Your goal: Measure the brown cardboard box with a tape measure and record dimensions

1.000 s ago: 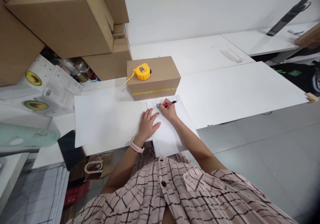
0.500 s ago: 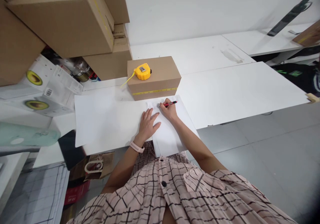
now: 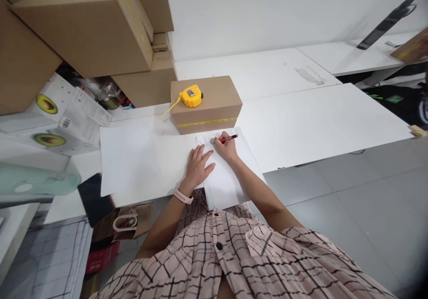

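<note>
My right hand [image 3: 226, 148] is closed around a red pen [image 3: 228, 137], whose tip rests on the printed top of a white sheet of paper [image 3: 224, 178]. My left hand [image 3: 197, 167] lies flat with fingers spread on the sheet's left edge. Just beyond the paper stands a small brown cardboard box [image 3: 206, 104] with a yellow tape measure [image 3: 190, 96] on top; its yellow tape runs along the box's front face.
Large cardboard boxes [image 3: 83, 31] are stacked at the back left, with white avocado-printed boxes [image 3: 60, 120] below them. The white table [image 3: 317, 120] stretches to the right. A paper bag [image 3: 123, 223] lies on the floor at the left.
</note>
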A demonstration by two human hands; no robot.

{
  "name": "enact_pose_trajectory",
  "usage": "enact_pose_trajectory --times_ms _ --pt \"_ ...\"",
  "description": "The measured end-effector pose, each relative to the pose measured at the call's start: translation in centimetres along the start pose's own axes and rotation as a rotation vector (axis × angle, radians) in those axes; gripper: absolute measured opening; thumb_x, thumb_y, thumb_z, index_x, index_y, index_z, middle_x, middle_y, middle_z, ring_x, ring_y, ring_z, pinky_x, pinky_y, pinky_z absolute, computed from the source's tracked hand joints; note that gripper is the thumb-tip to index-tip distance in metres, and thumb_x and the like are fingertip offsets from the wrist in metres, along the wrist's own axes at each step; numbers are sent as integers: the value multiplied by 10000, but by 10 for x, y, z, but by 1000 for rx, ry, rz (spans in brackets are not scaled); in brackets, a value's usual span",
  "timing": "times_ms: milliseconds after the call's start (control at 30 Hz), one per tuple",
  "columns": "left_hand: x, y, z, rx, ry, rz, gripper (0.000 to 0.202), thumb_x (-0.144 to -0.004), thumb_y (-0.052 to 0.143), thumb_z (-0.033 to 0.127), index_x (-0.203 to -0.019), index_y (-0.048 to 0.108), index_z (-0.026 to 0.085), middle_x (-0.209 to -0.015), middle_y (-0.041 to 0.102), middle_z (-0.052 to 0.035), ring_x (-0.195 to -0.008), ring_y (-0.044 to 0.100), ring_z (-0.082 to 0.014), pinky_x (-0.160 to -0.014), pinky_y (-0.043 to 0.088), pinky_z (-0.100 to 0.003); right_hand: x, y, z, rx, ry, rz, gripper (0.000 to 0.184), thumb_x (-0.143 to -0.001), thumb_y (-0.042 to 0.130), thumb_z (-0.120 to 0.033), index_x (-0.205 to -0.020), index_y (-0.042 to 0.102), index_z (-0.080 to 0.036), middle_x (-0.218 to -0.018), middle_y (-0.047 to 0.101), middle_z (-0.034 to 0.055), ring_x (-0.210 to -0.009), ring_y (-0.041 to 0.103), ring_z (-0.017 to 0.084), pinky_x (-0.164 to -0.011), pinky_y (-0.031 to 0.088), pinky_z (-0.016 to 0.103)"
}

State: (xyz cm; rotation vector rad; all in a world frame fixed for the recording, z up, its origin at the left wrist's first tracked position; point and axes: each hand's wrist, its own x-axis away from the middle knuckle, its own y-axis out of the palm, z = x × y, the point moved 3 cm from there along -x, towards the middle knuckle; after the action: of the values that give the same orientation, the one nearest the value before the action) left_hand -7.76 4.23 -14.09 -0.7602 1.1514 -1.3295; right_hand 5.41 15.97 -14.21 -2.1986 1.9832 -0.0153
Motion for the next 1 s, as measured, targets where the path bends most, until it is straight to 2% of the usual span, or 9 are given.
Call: enact_pose_trajectory --times_ms 233,500,1000 --pt "0 1 0 -6 -1 -8 524 -968 575 429 -1448 567 219 -1617 403 -150 -1515 329 -358 -1237 254 -573 0 0 0 -24 -24 -6 276 -748 620 -315 -627 381 -250 -580 405 -64 -567 361 116 -577 301 290" --pt "0 0 0 -16 2 -2 523 -967 582 427 -1442 581 207 -1609 411 -165 -1509 339 -364 -1237 253 -562 0 -1 -4 -28 -10 30 259 -734 603 -310 -630 373 -249 -571 393 -72 -564 356 110 -576 303 280" --pt "0 1 -1 -14 16 10 520 -969 583 423 -1436 591 194 -1600 414 -193 -1505 345 -375 -1230 260 -569 2 -2 -7 5 -17 20 246 -731 579 -295 -623 363 -250 -567 388 -71 -562 352 110 -572 298 276"
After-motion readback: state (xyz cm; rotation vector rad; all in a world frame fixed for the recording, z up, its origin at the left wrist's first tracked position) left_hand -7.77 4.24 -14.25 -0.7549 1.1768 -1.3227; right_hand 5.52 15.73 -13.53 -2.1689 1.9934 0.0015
